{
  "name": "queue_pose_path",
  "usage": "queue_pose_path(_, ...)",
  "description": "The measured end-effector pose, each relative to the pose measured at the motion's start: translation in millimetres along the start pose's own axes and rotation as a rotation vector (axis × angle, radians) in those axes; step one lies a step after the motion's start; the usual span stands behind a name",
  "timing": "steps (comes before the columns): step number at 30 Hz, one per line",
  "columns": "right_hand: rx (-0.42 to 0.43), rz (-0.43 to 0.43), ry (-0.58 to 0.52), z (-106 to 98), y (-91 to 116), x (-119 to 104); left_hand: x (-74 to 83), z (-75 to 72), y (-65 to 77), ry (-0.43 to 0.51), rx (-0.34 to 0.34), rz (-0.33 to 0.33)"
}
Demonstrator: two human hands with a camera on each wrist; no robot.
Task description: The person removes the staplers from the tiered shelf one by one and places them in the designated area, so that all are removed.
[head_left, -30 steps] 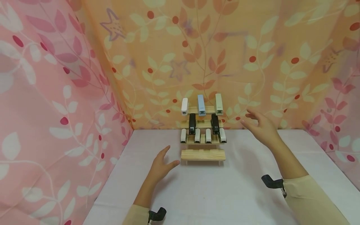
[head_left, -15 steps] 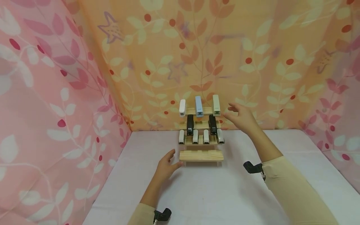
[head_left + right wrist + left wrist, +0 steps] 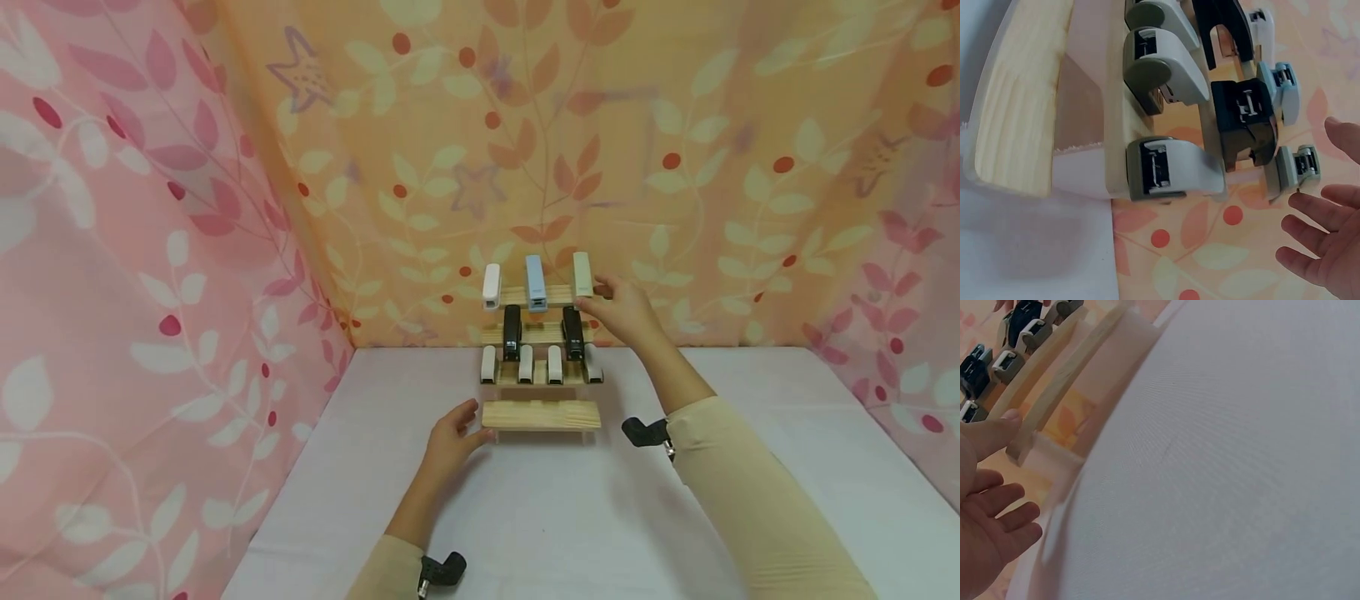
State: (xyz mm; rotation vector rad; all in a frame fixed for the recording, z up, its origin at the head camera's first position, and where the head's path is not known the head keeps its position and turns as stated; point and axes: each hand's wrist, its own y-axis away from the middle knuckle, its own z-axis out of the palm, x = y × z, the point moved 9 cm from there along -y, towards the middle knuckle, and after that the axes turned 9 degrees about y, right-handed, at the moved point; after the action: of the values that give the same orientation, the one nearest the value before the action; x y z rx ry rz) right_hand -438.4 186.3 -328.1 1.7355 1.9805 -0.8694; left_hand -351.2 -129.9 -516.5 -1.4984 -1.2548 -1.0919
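Note:
A stepped wooden rack (image 3: 542,414) holds staplers on its upper tiers. On the top tier stand a white stapler (image 3: 492,286), a light blue stapler (image 3: 536,282) and a pale green stapler (image 3: 582,273). My right hand (image 3: 622,310) is at the green stapler's right side, thumb across its lower front in the head view. In the right wrist view the fingers (image 3: 1316,215) are spread beside the green stapler (image 3: 1294,170), not curled round it. My left hand (image 3: 448,442) is at the bottom board's left end, its thumb (image 3: 1011,415) right at the wood, other fingers loosely bent.
Two black staplers (image 3: 512,332) stand on the tier below, and several small white staplers (image 3: 555,364) line the one under that. The bottom board is bare. A white cloth (image 3: 540,517) covers the table, with floral curtains (image 3: 420,167) behind and at the sides.
My right hand has moved left from beside the rack to the green stapler. My left hand has shifted slightly right, up to the bottom board's end. The staplers stay in place.

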Motion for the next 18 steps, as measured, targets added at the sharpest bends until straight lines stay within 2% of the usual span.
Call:
queue_pose_path(11, 0.034, 0.056, -0.031, 8.5, -7.5, 2.9, -1.7, 8.3, -3.1, 0.014, -0.001, 0.019)
queue_pose_path(18, 0.101, 0.070, -0.023, 9.5, -7.1, 6.8, -2.0, 8.3, -2.7, 0.030, 0.033, 0.009)
